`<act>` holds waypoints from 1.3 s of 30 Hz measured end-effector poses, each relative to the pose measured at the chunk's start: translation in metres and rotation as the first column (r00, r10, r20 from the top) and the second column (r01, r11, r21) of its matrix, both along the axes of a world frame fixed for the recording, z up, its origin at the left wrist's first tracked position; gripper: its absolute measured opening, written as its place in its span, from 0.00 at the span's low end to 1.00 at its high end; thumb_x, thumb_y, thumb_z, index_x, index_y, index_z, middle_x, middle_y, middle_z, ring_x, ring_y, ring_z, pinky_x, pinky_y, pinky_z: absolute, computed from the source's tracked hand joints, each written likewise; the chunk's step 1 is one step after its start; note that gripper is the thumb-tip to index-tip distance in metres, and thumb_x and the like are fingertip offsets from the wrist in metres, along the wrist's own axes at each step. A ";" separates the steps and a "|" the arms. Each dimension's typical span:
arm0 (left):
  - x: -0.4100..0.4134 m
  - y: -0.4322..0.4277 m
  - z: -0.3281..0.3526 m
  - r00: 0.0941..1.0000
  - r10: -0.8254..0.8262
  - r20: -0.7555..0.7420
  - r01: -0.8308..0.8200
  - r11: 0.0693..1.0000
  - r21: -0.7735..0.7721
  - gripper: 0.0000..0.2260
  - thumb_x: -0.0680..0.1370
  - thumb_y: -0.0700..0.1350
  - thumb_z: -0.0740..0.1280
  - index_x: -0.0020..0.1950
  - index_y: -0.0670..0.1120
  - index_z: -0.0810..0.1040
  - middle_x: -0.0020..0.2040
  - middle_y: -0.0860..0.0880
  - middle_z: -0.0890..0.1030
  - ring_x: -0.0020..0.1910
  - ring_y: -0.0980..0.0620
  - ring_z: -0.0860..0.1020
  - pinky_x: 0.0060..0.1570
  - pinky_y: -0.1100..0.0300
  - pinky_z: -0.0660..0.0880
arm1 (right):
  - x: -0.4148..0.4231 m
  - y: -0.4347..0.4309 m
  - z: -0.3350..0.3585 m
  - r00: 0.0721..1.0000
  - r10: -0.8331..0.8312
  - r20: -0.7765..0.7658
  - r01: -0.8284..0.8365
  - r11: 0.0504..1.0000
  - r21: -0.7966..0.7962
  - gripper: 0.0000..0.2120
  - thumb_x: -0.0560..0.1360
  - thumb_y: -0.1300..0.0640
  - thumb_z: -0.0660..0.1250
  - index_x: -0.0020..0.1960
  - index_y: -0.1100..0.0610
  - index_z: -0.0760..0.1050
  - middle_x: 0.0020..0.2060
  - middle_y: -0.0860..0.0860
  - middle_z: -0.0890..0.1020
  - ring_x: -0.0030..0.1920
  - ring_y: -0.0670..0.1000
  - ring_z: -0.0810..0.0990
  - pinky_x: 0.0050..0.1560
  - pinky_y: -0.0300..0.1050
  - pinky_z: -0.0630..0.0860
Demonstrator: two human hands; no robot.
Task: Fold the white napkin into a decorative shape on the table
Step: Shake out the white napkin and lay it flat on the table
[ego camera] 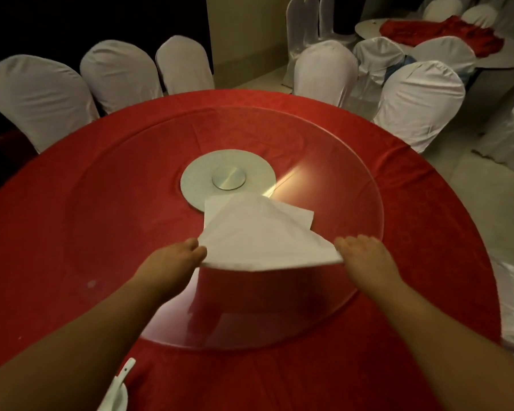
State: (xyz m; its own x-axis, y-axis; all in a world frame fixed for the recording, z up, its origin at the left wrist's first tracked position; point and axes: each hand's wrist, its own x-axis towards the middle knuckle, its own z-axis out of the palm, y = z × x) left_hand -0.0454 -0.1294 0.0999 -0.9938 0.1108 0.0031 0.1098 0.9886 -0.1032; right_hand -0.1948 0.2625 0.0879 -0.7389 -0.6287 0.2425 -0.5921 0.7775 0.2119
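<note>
A round counter (72, 203) draped in a red cloth fills most of the view, ringed on its far side by chairs in white covers (42, 96). On it sits a large clear glass turntable (339, 173), with a pale disc and a small metal hub (228, 178) at its middle. A second counter with a heap of red fabric (439, 32) stands well apart at the upper right. The white napkin (258, 235) is folded into a rough triangle and held above the near half of the turntable, its far point reaching over the edge of the pale disc and a loose layer showing at its right side. The left hand (178, 256) pinches the napkin's near left corner, its fingers clenched on the cloth; the right hand (365, 256) grips the near right corner the same way. A white spoon and dish (116, 393) lie at the bottom left edge.
</note>
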 end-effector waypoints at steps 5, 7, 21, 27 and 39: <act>0.029 0.010 -0.057 0.927 0.113 0.357 -0.118 0.993 -0.008 0.10 0.77 0.41 0.64 0.56 0.50 0.74 0.55 0.50 0.77 0.49 0.44 0.80 0.37 0.52 0.67 | 0.034 0.008 -0.058 0.952 -0.162 0.261 0.105 0.971 0.217 0.10 0.61 0.64 0.69 0.39 0.53 0.74 0.30 0.52 0.79 0.31 0.57 0.79 0.31 0.50 0.74; 0.037 0.014 -0.069 0.898 0.137 0.419 -0.152 0.988 0.004 0.10 0.78 0.42 0.63 0.57 0.52 0.74 0.57 0.51 0.77 0.50 0.46 0.80 0.38 0.54 0.67 | 0.045 0.004 -0.069 0.908 -0.192 0.373 0.093 0.959 0.266 0.09 0.66 0.63 0.66 0.44 0.52 0.75 0.38 0.52 0.81 0.39 0.57 0.80 0.37 0.51 0.76; 0.058 0.012 -0.088 0.870 0.141 0.473 -0.112 0.990 -0.089 0.14 0.77 0.47 0.65 0.63 0.52 0.73 0.59 0.51 0.77 0.56 0.47 0.79 0.48 0.52 0.75 | 0.083 -0.029 -0.100 0.773 -0.108 0.626 0.005 0.986 0.165 0.29 0.79 0.45 0.60 0.78 0.50 0.62 0.78 0.56 0.62 0.76 0.57 0.64 0.74 0.52 0.63; 0.065 0.008 -0.099 0.831 0.160 0.533 -0.185 0.983 -0.006 0.19 0.77 0.62 0.65 0.64 0.56 0.74 0.61 0.54 0.75 0.58 0.51 0.77 0.46 0.57 0.69 | 0.075 -0.021 -0.091 0.793 -0.128 0.596 -0.004 0.976 0.216 0.29 0.77 0.40 0.58 0.75 0.50 0.63 0.75 0.54 0.65 0.70 0.56 0.68 0.68 0.53 0.68; 0.069 0.010 -0.106 0.842 0.153 0.518 -0.213 0.975 0.058 0.18 0.76 0.63 0.68 0.62 0.57 0.74 0.59 0.54 0.75 0.57 0.51 0.77 0.50 0.56 0.75 | 0.090 0.008 -0.110 0.859 -0.050 0.509 -0.043 0.985 0.168 0.28 0.61 0.61 0.74 0.60 0.52 0.76 0.60 0.55 0.80 0.52 0.55 0.82 0.48 0.50 0.82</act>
State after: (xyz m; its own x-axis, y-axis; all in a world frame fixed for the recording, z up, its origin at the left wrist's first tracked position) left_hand 0.0237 -0.1194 -0.0061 -0.8616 -0.0447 -0.5057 -0.0670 0.9974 0.0261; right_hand -0.1049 0.2706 -0.0220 -0.7315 -0.6229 -0.2773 -0.6500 0.7598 0.0080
